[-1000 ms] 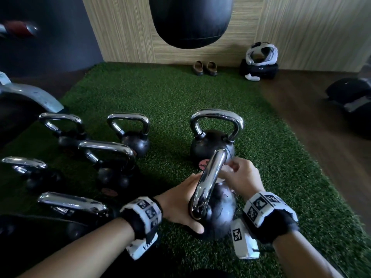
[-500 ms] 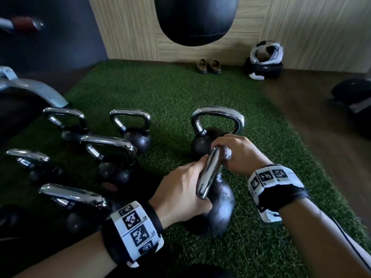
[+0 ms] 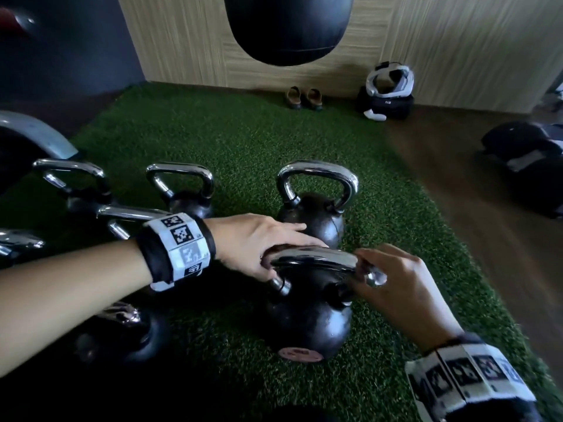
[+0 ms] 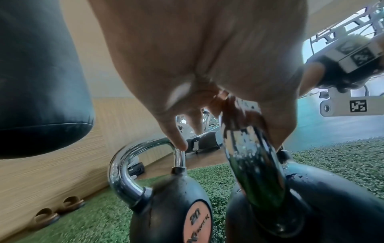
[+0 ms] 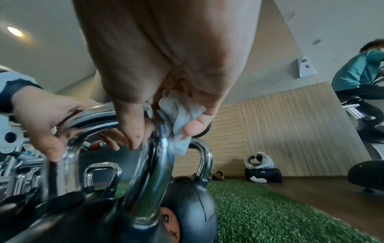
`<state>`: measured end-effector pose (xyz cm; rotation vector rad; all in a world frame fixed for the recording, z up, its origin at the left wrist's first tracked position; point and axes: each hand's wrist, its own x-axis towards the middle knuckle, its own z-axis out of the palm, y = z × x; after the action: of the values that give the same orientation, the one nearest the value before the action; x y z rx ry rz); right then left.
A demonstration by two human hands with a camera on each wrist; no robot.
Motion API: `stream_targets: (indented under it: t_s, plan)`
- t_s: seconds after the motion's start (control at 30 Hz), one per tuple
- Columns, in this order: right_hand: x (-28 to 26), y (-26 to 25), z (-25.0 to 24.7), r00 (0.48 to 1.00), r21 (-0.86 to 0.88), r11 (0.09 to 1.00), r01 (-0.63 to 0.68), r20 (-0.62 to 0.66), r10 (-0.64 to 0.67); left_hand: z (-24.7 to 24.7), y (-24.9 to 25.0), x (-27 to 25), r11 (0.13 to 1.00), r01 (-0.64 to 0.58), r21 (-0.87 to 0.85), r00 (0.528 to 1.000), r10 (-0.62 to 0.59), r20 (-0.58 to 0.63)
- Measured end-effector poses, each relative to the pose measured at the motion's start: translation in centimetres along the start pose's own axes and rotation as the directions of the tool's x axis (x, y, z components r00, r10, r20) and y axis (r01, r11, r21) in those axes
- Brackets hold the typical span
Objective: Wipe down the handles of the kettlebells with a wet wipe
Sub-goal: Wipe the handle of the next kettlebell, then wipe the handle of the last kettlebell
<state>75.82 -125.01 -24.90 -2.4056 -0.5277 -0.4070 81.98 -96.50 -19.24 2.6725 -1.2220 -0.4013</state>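
**Two hands on one shiny kettlebell handle**

The near kettlebell (image 3: 307, 324) sits on the green grass mat (image 3: 243, 147), low in the middle of the head view. Its shiny handle (image 3: 313, 258) runs from 9 o'clock to 3 o'clock.

The left hand (image 3: 259, 248) comes in from 9 o'clock with the back of the hand up. Its fingers lie over the left end of the handle and the thumb goes under, so it holds the handle. The right hand (image 3: 399, 284) comes in from 5 o'clock. Its fingers curl round the right end of the handle. In the right wrist view, the thumb and fingers pinch a wet wipe (image 5: 180, 115) against the metal, where the handle bends down. The wipe is pale and crumpled.

A second kettlebell (image 3: 313, 217) stands just behind the near one, at 12 o'clock, upright. Its round label (image 4: 199, 225) is orange-pink and says "20"; the other word is too blurry to read. More kettlebells (image 3: 182, 190) stand at 9 to 10 o'clock.

Both wrists wear bands (image 3: 179, 248) with black and white square codes. A black punching bag (image 3: 288, 28) hangs at 12 o'clock. A pair of brown shoes (image 3: 303, 99) sits by the wooden wall.
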Motion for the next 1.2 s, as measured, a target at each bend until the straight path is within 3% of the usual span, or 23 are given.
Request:
stream_targets:
  t_s: [0.13, 0.5, 0.63, 0.77, 0.93, 1.0, 1.07, 1.2]
  plan:
    - [-0.8, -0.7, -0.2, 0.998, 0.007, 0.998, -0.062, -0.008, 0.062, 0.4, -0.1, -0.1, 0.999, -0.028, -0.036, 1.0, 0.028, 0.006]
    - [0.1, -1.8, -1.1, 0.981, -0.078, 0.982, -0.172, 0.075, 0.178, 2.4, -0.6, -0.2, 0.955, -0.103, -0.279, 0.98, 0.05, -0.191]
    - [0.0, -2.0, -1.1, 0.978, -0.145, 0.973, -0.18, 0.076, 0.192, 2.6, -0.6, -0.2, 0.95, -0.112, -0.292, 0.979, 0.054, -0.199]
    - [1.8, -3.2, -2.9, 0.933, -0.248, 0.953, -0.173, 0.268, 0.239, 2.7, -0.6, -0.1, 0.964, -0.069, -0.258, 0.988, 0.03, -0.152]
    - [6.0, -5.2, -5.7, 0.82, -0.297, 0.948, -0.115, 0.511, 0.26, 2.4, -1.7, 0.6, 0.979, -0.029, -0.203, 1.0, 0.03, 0.005]
    - [7.3, -5.2, -7.1, 0.804, -0.309, 0.944, -0.116, 0.529, 0.272, 1.2, -2.4, 1.1, 0.948, 0.001, -0.317, 1.0, -0.006, -0.016]
    - [8.6, -4.7, -8.7, 0.803, -0.332, 0.934, -0.129, 0.517, 0.295, -0.1, -3.3, 1.8, 0.906, 0.049, -0.419, 0.987, -0.107, -0.116]
    - [10.6, -3.9, -11.0, 0.842, -0.341, 0.925, -0.167, 0.439, 0.314, -0.3, -5.4, 4.2, 0.951, 0.148, -0.27, 0.95, -0.213, -0.23]
